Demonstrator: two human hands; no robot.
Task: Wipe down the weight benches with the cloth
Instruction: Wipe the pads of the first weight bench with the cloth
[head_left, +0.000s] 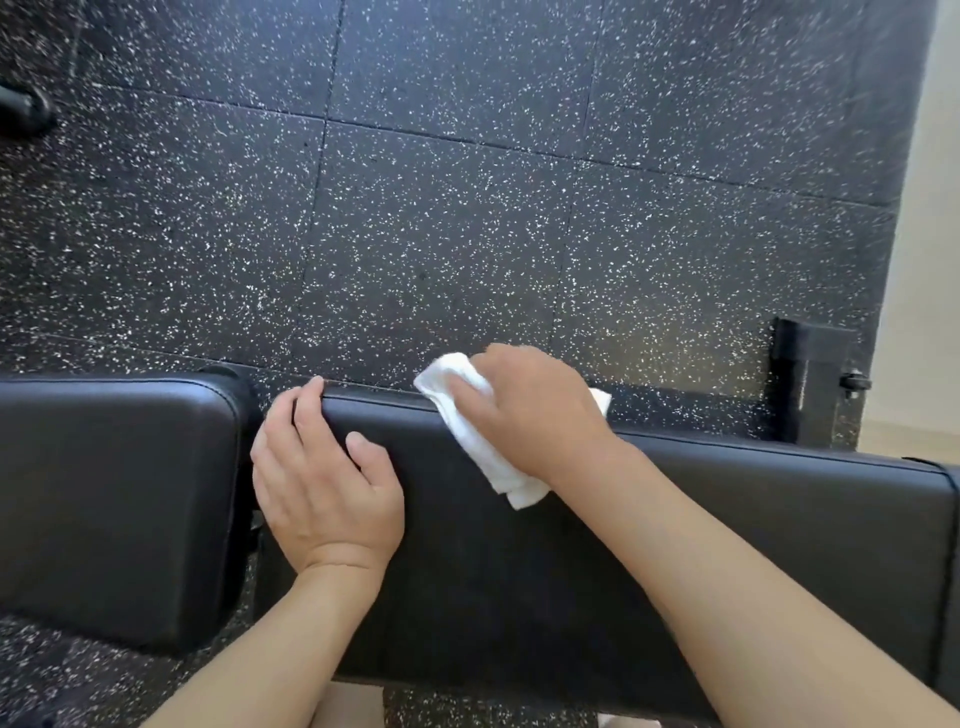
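Observation:
A black padded weight bench runs across the lower half of the view, with a long pad (727, 519) on the right and a shorter pad (119, 499) on the left, a narrow gap between them. My right hand (530, 410) presses a folded white cloth (483, 447) against the far edge of the long pad, fingers curled over the cloth. My left hand (322, 473) rests on the left end of the long pad, its fingers wrapped over the pad's corner by the gap.
Black rubber floor tiles with white specks (441, 208) spread beyond the bench. A black metal frame part with a knob (815, 384) stands at the right. A dark piece of equipment (21, 109) shows at the far left, a pale wall (930, 208) along the right edge.

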